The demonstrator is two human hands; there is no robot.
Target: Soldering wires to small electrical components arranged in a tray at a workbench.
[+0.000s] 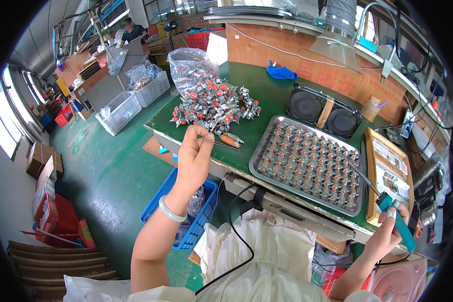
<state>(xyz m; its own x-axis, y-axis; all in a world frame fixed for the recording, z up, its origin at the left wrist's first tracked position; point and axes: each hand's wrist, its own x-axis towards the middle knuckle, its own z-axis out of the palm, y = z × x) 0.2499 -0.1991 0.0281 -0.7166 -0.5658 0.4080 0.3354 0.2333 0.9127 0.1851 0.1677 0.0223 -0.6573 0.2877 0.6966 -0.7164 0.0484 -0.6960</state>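
Observation:
My left hand (196,151) is closed in a pinch at the table's left front edge; what it holds, if anything, is too small to make out. Just beyond it lies a heap of small metal electrical parts with red ends (216,103). A tool with an orange-brown handle (230,141) rests beside my fingers. At the far right, my right hand (381,235) grips a teal-handled soldering iron (401,229). Its long metal rod slants over the right side of a metal tray (261,144). Rows of similar small parts (307,161) stand in the tray.
Behind the tray sits a black double fan (307,104). A wooden box (370,176) flanks the tray on the right. An extraction hood (337,48) hangs above. A blue cloth (281,71) lies farther back; a blue crate (205,221) stands below the table.

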